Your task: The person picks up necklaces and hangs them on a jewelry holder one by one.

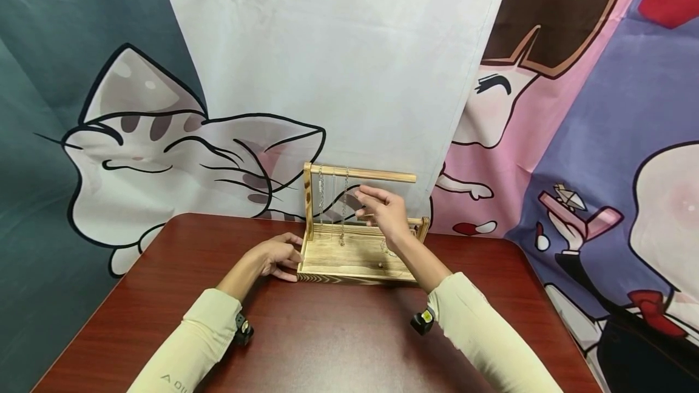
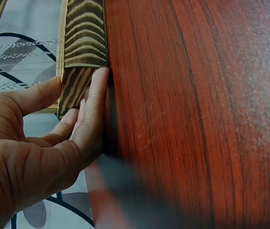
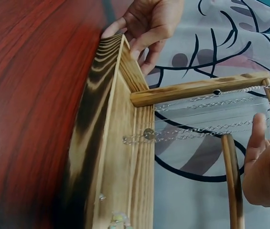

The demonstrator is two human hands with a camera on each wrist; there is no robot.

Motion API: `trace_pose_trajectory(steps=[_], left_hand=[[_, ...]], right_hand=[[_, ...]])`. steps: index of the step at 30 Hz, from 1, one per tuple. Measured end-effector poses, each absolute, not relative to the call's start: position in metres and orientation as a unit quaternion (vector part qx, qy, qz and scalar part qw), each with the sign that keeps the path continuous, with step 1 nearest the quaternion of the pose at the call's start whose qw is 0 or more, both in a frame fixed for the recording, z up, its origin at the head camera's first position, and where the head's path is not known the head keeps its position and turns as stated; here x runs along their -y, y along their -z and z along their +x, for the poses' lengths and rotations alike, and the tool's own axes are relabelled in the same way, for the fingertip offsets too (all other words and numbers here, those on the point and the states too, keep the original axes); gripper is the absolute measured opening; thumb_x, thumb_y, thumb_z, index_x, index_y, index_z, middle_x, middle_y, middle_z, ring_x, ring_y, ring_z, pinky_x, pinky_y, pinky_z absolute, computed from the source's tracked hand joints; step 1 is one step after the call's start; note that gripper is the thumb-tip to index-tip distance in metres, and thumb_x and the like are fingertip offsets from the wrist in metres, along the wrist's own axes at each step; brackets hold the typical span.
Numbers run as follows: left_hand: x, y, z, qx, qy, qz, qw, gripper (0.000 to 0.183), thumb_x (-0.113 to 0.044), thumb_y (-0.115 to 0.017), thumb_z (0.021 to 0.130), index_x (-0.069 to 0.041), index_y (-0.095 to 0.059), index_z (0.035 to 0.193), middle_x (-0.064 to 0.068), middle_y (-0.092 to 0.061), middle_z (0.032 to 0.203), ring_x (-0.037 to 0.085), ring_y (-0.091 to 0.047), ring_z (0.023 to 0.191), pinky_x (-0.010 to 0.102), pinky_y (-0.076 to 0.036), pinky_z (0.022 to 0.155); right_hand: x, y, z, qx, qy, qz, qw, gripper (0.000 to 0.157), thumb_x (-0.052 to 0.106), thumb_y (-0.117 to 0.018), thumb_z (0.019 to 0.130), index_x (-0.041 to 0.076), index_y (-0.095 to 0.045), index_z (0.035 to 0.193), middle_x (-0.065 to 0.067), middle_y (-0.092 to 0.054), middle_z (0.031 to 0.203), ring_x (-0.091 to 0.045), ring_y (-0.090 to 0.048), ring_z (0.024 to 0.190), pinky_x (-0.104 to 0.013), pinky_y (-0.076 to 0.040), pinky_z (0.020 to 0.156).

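A wooden jewelry stand [image 1: 308, 202] has an upright post, a top bar [image 1: 382, 174] and a shallow tray [image 1: 327, 259] below. My left hand [image 1: 275, 255] grips the tray's left end; in the left wrist view the thumb [image 2: 44, 93] lies at its top edge and the fingers along the underside. Several thin silver necklaces [image 1: 344, 208] hang from the left part of the bar, one with a small pendant [image 3: 148, 134]. My right hand [image 1: 390, 211] is raised in front of the stand, just right of the chains, its fingers loosely extended and nothing visible between them.
A beaded bracelet [image 1: 386, 250] and a small round piece [image 1: 380, 265] lie in the tray's right part. A short wooden post [image 1: 423, 229] rises at the right end. The stand sits on a reddish-brown table [image 1: 333, 332], before a cartoon-printed cloth [image 1: 338, 65].
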State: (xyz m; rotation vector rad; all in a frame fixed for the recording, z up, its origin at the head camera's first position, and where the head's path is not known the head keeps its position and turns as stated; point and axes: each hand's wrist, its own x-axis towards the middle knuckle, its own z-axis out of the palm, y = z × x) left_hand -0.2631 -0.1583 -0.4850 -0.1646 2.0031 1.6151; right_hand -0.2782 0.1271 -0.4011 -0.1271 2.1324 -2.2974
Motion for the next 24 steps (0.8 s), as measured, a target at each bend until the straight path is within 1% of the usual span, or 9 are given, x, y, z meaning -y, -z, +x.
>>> trace_pose_trajectory(steps=[3,5,7,10,13,15,20,22,24], left_hand=[[0.158,0.484,-0.262,-0.747,-0.601,-0.06,0.278,0.059,0.007,-0.064,0.101,-0.003,-0.042,0.155,0.022,-0.07,0.124,0.028,-0.075,0.108,0.049,-0.074,0.083],[0.158,0.483,-0.262,-0.747,-0.601,-0.059,0.278,0.059,0.007,-0.063,0.101,-0.003,-0.042,0.155,0.022,-0.07,0.125,0.029,-0.075,0.108,0.049,-0.074,0.083],[0.158,0.483,-0.262,-0.747,-0.602,-0.059,0.277,0.059,0.007,-0.064,0.101,-0.003,-0.042,0.155,0.022,-0.07,0.125,0.028,-0.075,0.108,0.048,-0.074,0.083],[0.158,0.484,-0.261,-0.746,-0.602,-0.059,0.278,0.06,0.007,-0.064,0.101,-0.003,-0.041,0.156,0.022,-0.071,0.124,0.028,-0.076,0.107,0.048,-0.074,0.083],[0.158,0.485,-0.261,-0.745,-0.603,-0.059,0.278,0.06,0.007,-0.064,0.101,-0.002,-0.041,0.156,0.022,-0.072,0.122,0.028,-0.076,0.107,0.048,-0.074,0.083],[0.158,0.485,-0.261,-0.744,-0.604,-0.058,0.28,0.06,0.007,-0.063,0.101,-0.002,-0.041,0.156,0.022,-0.072,0.123,0.028,-0.076,0.107,0.049,-0.074,0.083],[0.158,0.483,-0.261,-0.745,-0.603,-0.057,0.28,0.06,0.006,-0.063,0.101,-0.002,-0.041,0.157,0.022,-0.071,0.125,0.028,-0.075,0.108,0.049,-0.074,0.084],[0.158,0.483,-0.261,-0.745,-0.603,-0.058,0.279,0.061,0.006,-0.063,0.101,-0.002,-0.041,0.157,0.022,-0.071,0.124,0.028,-0.075,0.107,0.049,-0.074,0.084],[0.159,0.483,-0.261,-0.746,-0.602,-0.059,0.278,0.061,0.006,-0.064,0.101,-0.002,-0.041,0.157,0.021,-0.072,0.124,0.028,-0.076,0.107,0.048,-0.074,0.083]], right_hand=[[-0.129,0.404,-0.277,-0.676,0.735,-0.047,0.002,0.04,0.011,-0.075,0.108,-0.002,-0.072,0.146,-0.025,-0.076,0.141,-0.013,-0.083,0.084,-0.023,-0.067,0.069],[-0.13,0.406,-0.276,-0.678,0.733,-0.052,0.001,0.04,0.009,-0.074,0.109,-0.003,-0.071,0.146,-0.024,-0.076,0.141,-0.018,-0.085,0.093,-0.032,-0.072,0.082],[-0.131,0.408,-0.274,-0.68,0.731,-0.055,0.001,0.04,0.009,-0.074,0.109,-0.004,-0.07,0.146,-0.023,-0.077,0.14,-0.023,-0.086,0.1,-0.044,-0.072,0.096],[-0.131,0.412,-0.271,-0.684,0.726,-0.063,0.004,0.041,0.009,-0.073,0.109,-0.005,-0.069,0.147,-0.024,-0.076,0.14,-0.022,-0.086,0.103,-0.06,-0.064,0.112],[-0.131,0.417,-0.267,-0.693,0.717,-0.074,0.009,0.042,0.008,-0.073,0.109,-0.006,-0.068,0.148,-0.026,-0.074,0.141,-0.016,-0.085,0.101,-0.059,-0.059,0.119],[-0.131,0.42,-0.264,-0.707,0.702,-0.084,0.004,0.041,0.007,-0.072,0.109,-0.007,-0.068,0.147,-0.027,-0.074,0.141,-0.019,-0.085,0.106,-0.055,-0.06,0.119],[-0.129,0.428,-0.255,-0.745,0.659,-0.108,-0.013,0.04,0.006,-0.072,0.108,-0.008,-0.069,0.145,-0.031,-0.074,0.141,-0.042,-0.078,0.127,-0.046,-0.062,0.117],[-0.128,0.432,-0.253,-0.759,0.641,-0.113,-0.014,0.04,0.007,-0.072,0.108,-0.006,-0.07,0.146,-0.028,-0.075,0.141,-0.043,-0.076,0.131,-0.044,-0.06,0.12],[-0.127,0.436,-0.25,-0.774,0.622,-0.115,-0.017,0.04,0.009,-0.073,0.108,-0.003,-0.071,0.146,-0.023,-0.076,0.142,-0.039,-0.075,0.133,-0.044,-0.059,0.122]])
